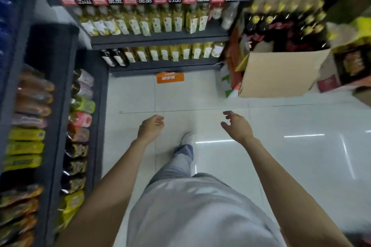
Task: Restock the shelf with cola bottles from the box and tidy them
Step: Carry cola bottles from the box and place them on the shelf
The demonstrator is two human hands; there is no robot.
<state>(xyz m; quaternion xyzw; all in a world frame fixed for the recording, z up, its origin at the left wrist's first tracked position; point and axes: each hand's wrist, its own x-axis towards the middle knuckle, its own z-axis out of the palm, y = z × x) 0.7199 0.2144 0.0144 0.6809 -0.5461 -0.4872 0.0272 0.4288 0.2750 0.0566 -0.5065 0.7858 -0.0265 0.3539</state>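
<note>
A brown cardboard box (281,74) stands on the floor at the upper right, its near flap hanging open. Inside it stand several dark cola bottles (281,24) with yellow caps and red labels. Both hands hang over the white floor tiles and hold nothing. My left hand (150,127) has loosely curled fingers. My right hand (237,126) has its fingers spread and relaxed, well short of the box. Straight ahead is the dark shelf (160,39) with rows of yellow-labelled bottles. Two dark bottles (113,57) stand at the left end of its lowest row.
A second shelf unit (60,106) on the left holds snack packets. An orange sticker (170,77) lies on the floor before the front shelf. More cartons and packaged goods (351,62) crowd the right beside the box. My leg and white shoe (186,138) are on the tiles.
</note>
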